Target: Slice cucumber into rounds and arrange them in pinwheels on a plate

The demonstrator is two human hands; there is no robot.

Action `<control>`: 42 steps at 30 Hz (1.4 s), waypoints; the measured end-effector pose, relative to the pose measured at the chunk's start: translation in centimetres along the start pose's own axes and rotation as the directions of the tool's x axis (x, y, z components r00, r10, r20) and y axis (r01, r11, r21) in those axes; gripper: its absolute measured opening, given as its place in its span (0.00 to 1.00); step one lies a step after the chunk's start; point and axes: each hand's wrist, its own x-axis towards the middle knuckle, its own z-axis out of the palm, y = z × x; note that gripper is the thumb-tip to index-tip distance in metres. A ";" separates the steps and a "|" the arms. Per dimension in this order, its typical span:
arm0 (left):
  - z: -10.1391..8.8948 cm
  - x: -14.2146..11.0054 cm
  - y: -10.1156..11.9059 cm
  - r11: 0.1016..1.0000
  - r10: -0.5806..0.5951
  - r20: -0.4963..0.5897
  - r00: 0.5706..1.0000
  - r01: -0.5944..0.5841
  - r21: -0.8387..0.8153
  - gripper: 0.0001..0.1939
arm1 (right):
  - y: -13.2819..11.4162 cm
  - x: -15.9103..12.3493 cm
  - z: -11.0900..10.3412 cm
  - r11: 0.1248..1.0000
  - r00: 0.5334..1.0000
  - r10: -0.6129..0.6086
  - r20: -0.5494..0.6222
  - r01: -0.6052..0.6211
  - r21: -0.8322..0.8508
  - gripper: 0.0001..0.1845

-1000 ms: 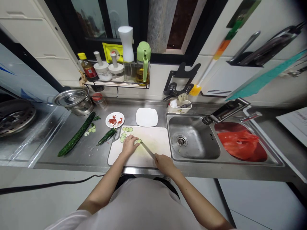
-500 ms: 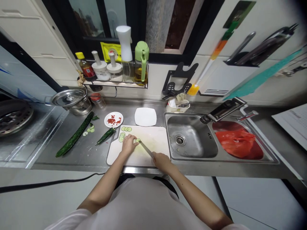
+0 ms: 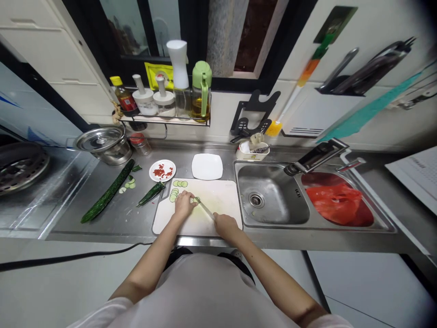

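My left hand is closed on a short piece of cucumber on the white cutting board. In my right hand is a knife, its blade tip against the cucumber piece. Two groups of cucumber slices lie at the board's upper left, just beyond my left hand. Left of the board rests a cut length of cucumber. A long whole-looking cucumber lies farther left, beside some scraps.
Behind the board stand a plate of chopped red pieces and a bare white plate. To the right is a double sink with a red plastic bag and a faucet. A lidded pot stands back left.
My right hand has drawn slightly left with the knife, and the blade has changed its tilt. My left hand stays at the cucumber piece. The whole view shifts slightly.
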 end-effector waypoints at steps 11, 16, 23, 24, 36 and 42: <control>-0.5 0.1 0.4 0.999 -0.029 0.038 0.999 0.027 0.038 0.13 | -0.1 -0.6 0.0 1.000 1.000 0.005 0.006 -0.005 -0.017 0.15; -0.5 0.0 0.7 0.997 -0.058 0.034 0.998 0.056 0.056 0.15 | 0.4 -1.5 1.0 1.000 1.000 0.009 -0.024 -0.009 -0.005 0.15; -0.7 0.1 1.3 0.991 -0.130 0.085 0.988 0.132 -0.018 0.11 | 0.5 -2.0 1.8 0.999 0.998 0.047 -0.028 -0.047 0.008 0.15; -0.7 0.1 1.3 0.990 -0.134 0.095 0.986 0.139 -0.041 0.10 | 0.5 -2.0 1.7 0.999 0.998 0.047 -0.028 -0.047 0.012 0.15; -1.2 0.5 1.5 0.991 -0.124 0.125 0.984 0.129 -0.032 0.11 | 0.0 -1.5 0.7 0.999 0.999 0.032 -0.012 -0.032 0.025 0.16; -1.2 1.0 1.3 0.995 -0.097 0.145 0.985 0.100 -0.014 0.11 | -0.2 -1.4 0.0 1.000 1.000 0.023 0.010 -0.023 0.006 0.16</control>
